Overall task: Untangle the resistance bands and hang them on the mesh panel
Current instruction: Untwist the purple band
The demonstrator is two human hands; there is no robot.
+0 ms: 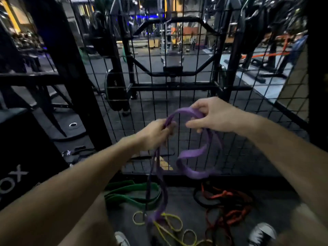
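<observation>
Both of my hands hold a purple resistance band [192, 153] in front of the black mesh panel [186, 71]. My left hand [156, 134] grips a bunched part of it, and long strands hang from there down to the floor. My right hand [211, 114] pinches the top arc of the band, whose wide loop curls below it. On the floor lie a green band [131, 194], a thin yellow band [170, 226] and tangled red and black bands [229, 205]. The purple strands reach into the yellow band.
A thick black post [71, 82] stands to the left of the mesh, with a dark padded box [23, 157] beside it. My two shoes [262, 233] show at the bottom edge. Gym machines and racks stand beyond the mesh.
</observation>
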